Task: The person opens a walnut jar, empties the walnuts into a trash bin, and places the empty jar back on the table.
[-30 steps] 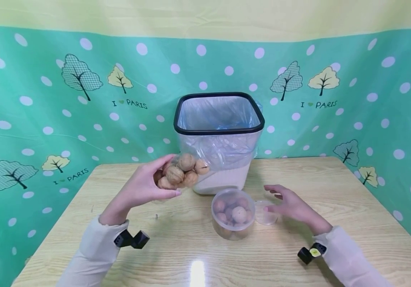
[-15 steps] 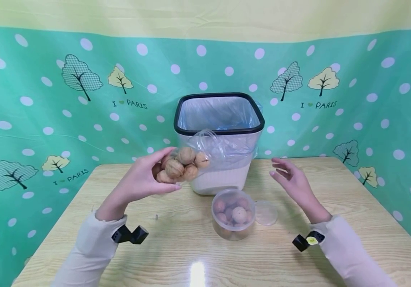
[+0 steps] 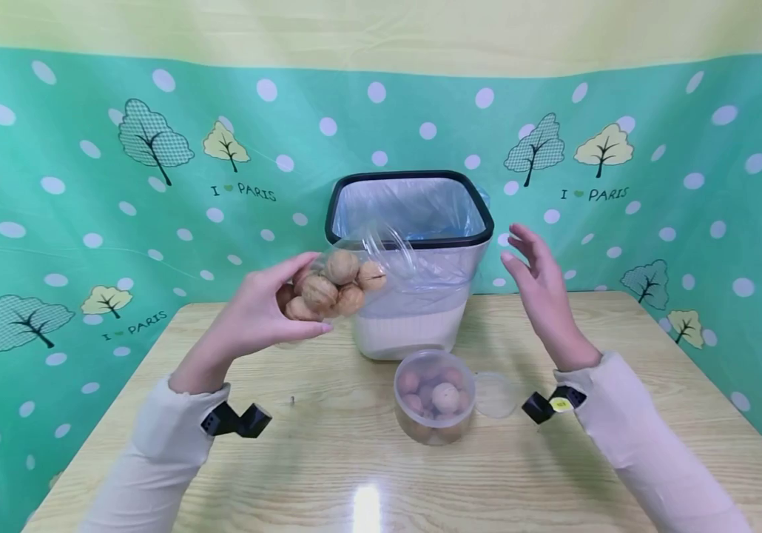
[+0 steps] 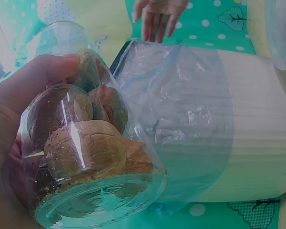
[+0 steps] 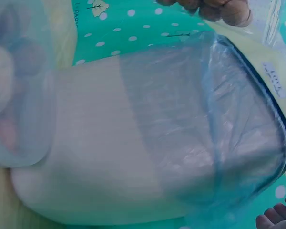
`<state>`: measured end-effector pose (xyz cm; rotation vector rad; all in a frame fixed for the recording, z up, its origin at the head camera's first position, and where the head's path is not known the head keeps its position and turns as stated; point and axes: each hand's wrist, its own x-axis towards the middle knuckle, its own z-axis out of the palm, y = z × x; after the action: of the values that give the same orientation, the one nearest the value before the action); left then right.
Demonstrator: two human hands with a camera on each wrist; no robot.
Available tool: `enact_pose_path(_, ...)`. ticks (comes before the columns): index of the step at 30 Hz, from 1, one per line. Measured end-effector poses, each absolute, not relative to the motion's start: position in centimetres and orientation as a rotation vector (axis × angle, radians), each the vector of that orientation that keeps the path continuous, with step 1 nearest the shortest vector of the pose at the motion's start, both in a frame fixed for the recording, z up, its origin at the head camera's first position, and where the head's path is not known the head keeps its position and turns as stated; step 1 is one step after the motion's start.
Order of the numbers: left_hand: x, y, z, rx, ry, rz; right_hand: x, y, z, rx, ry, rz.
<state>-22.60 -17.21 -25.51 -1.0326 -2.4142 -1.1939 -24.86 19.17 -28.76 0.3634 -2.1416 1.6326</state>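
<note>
Head view: the bench (image 3: 621,444) carries a bin (image 3: 410,311) lined with a bag. Just in front of the bin stands an open tub (image 3: 433,406) of walnuts, its lid (image 3: 496,394) flat beside it. The left hand (image 3: 257,318), raised left of the bin, grasps a jar (image 3: 344,281) of walnuts tipped mouth-first toward the bin. The right hand (image 3: 541,285) hovers right of the bin, fingers relaxed and spread, empty.
</note>
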Motion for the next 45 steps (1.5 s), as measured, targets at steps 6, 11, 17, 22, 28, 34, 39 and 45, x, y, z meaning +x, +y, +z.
enact_pose_path(6, -22.9, -17.7, -25.3, -1.011, -2.404, -1.164, -25.7, 17.7, -26.5, 0.364, -2.148, 1.635)
enact_pose_path(11, -23.2, -17.9, -24.8, -1.007, -2.408, -1.143, -26.5, 16.8, -25.3, 0.357, -2.158, 1.655)
enact_pose_path(17, -23.1, -18.3, -23.9, -0.982, -2.443, -1.135, -27.7, 16.1, -24.0, 0.313, -2.214, 1.667)
enact_pose_path(22, -23.2, -18.4, -23.3, -0.956, -2.446, -1.034, -28.6, 15.9, -23.2, 0.266, -2.328, 1.611)
enact_pose_path(28, -23.4, -18.7, -22.5, -0.964, -2.419, -0.953, -29.6, 15.9, -22.6, 0.23, -2.43, 1.573)
enact_pose_path(34, -23.7, -18.8, -21.7, -0.944, -2.427, -0.919, -30.5, 15.8, -22.5, 0.25, -2.468, 1.558)
enact_pose_path(39, -24.0, -18.9, -21.3, -0.918, -2.472, -0.925, -30.8, 15.7, -22.9, 0.249, -2.466, 1.584)
enact_pose_path(45, -24.3, -19.2, -20.8, -0.915, -2.481, -0.908, -30.7, 15.6, -23.0, 0.216, -2.489, 1.584)
